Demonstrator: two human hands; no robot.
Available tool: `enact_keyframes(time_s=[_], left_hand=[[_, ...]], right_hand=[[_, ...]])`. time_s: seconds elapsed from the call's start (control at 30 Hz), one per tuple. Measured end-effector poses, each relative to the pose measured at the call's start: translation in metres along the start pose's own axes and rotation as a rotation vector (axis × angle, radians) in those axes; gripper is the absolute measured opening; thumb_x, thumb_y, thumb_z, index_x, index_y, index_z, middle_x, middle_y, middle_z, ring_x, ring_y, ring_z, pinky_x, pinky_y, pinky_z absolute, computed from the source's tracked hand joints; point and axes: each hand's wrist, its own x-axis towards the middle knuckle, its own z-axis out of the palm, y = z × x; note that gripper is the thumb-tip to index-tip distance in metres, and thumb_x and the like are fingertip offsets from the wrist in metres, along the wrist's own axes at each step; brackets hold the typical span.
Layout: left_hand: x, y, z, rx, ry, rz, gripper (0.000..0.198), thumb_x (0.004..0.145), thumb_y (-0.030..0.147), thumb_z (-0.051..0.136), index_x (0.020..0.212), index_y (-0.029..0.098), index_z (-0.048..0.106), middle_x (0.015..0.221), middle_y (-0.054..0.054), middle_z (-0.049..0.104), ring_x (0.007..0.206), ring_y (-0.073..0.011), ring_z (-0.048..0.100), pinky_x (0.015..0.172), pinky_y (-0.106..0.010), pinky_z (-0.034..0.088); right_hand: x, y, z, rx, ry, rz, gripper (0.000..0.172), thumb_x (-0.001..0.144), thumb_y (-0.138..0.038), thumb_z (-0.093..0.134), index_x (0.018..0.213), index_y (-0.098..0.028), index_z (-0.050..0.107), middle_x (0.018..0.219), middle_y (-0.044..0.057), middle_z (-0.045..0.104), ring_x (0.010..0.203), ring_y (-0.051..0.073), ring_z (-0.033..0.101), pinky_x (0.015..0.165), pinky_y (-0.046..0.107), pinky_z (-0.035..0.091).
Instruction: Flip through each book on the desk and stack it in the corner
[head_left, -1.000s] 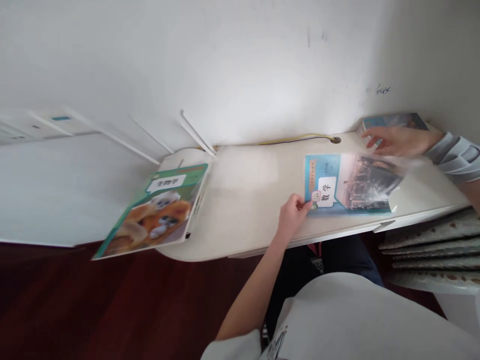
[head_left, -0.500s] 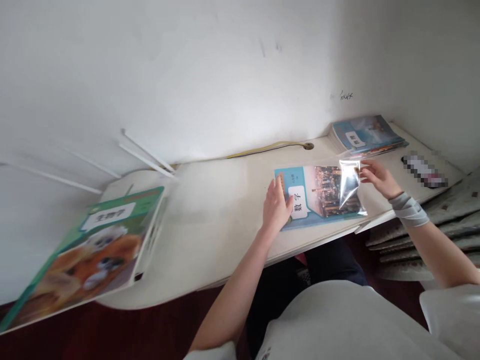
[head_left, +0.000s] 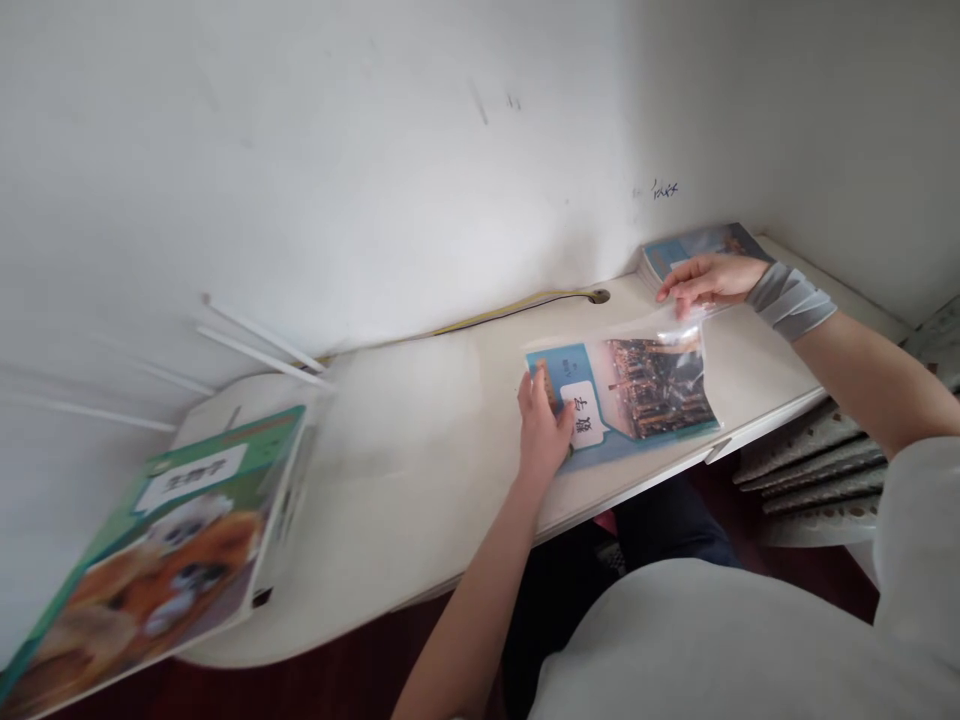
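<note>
Firstly, hands apart: L hand (head_left: 541,425) lay on the left end of the maths bk (head_left: 656,385), thumb and fingers parted; R hand (head_left: 712,280), wrist in grey wrap (head_left: 791,300), was at the top edge of the clear film (head_left: 660,322), grip can't tell. Maths bk lay flat nr front edge of white desk (head_left: 412,430). Bk stack (head_left: 697,242) stood behind, partly hidden by R hand. Biology bk (head_left: 165,560) overhung desk's L end. Yellow cable (head_left: 487,318) ran along wall (head_left: 390,180) to round hole (head_left: 599,296).
</note>
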Motion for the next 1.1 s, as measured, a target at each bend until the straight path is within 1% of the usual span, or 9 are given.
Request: enact_keyframes(time_s=[0.17,0.3,0.4,0.53,0.67,0.77,0.87,0.97,1.1], left_hand=[[0.0,0.01,-0.008,0.038,0.076,0.044,0.07,0.081,0.029,0.054,0.142,0.018,0.022,0.149,-0.018,0.022,0.14,-0.0291,0.017,0.112,-0.05,0.021],[0.022,0.051,-0.027,0.166,0.202,0.188,0.073,0.081,0.041,0.056,0.141,0.013,0.023,0.149,-0.022,0.021,0.14,-0.0332,0.014,0.112,-0.055,0.009],[0.058,0.102,-0.034,0.264,-0.058,0.387,0.071,0.079,0.044,0.06,0.137,0.014,0.031,0.143,-0.02,0.036,0.136,-0.0353,0.026,0.11,-0.058,0.011],[0.102,0.16,-0.02,0.295,-0.535,0.538,0.043,0.076,0.033,0.063,0.116,0.019,0.053,0.116,-0.009,0.062,0.109,-0.026,0.056,0.095,-0.04,0.04],[0.113,0.179,-0.001,0.335,-0.477,0.58,0.011,0.079,0.017,0.054,0.087,0.019,0.06,0.089,-0.004,0.067,0.081,-0.0177,0.062,0.073,-0.029,0.044],[0.111,0.176,-0.001,0.301,-0.486,0.585,0.01,0.081,0.021,0.052,0.075,0.019,0.06,0.078,-0.002,0.066,0.072,-0.0153,0.061,0.066,-0.027,0.043],[0.118,0.174,-0.01,0.117,-0.724,0.337,0.026,0.086,0.033,0.048,0.071,0.016,0.06,0.066,-0.003,0.066,0.059,-0.0123,0.06,0.061,-0.025,0.045],[0.133,0.176,-0.019,-0.037,-0.999,0.063,0.026,0.088,0.033,0.046,0.08,0.015,0.062,0.069,-0.005,0.07,0.057,-0.0122,0.064,0.058,-0.025,0.048],[0.149,0.174,-0.025,0.01,-1.171,0.08,0.012,0.075,0.027,0.062,0.08,0.018,0.068,0.077,-0.002,0.072,0.068,-0.0132,0.067,0.061,-0.022,0.049]], right_hand=[[-0.017,-0.012,0.007,-0.184,-0.065,-0.029,0.032,0.068,-0.045,0.07,0.084,-0.017,0.065,0.068,0.003,0.069,0.066,0.016,0.063,0.065,0.028,0.047],[-0.034,-0.014,0.016,-0.327,0.008,-0.188,0.038,0.072,-0.042,0.066,0.101,-0.018,0.06,0.077,0.001,0.067,0.069,0.015,0.061,0.068,0.03,0.048],[-0.044,-0.012,0.031,-0.467,0.137,-0.336,0.046,0.074,-0.033,0.063,0.116,-0.017,0.051,0.078,0.001,0.064,0.073,0.016,0.06,0.072,0.031,0.048],[-0.049,-0.003,0.054,-0.733,0.458,-0.443,0.043,0.079,-0.022,0.054,0.121,-0.016,0.049,0.083,0.004,0.062,0.081,0.019,0.06,0.081,0.037,0.046],[-0.044,0.029,0.066,-0.629,0.882,-0.467,0.052,0.078,-0.031,0.059,0.126,-0.016,0.046,0.101,0.01,0.06,0.098,0.025,0.056,0.085,0.041,0.047],[-0.04,0.067,0.073,-0.231,0.828,-0.415,0.052,0.072,-0.048,0.066,0.113,-0.017,0.055,0.093,0.007,0.061,0.083,0.02,0.059,0.074,0.036,0.05],[-0.039,0.095,0.087,0.061,0.693,-0.329,0.039,0.073,-0.055,0.061,0.081,-0.017,0.062,0.072,0.001,0.06,0.068,0.015,0.055,0.067,0.031,0.047],[-0.038,0.104,0.1,0.191,0.748,-0.323,0.037,0.073,-0.054,0.062,0.074,-0.017,0.062,0.067,-0.001,0.059,0.064,0.012,0.052,0.066,0.028,0.044],[-0.032,0.101,0.106,0.268,0.821,-0.329,0.036,0.071,-0.053,0.065,0.072,-0.017,0.062,0.065,-0.002,0.058,0.061,0.011,0.05,0.063,0.026,0.041]])
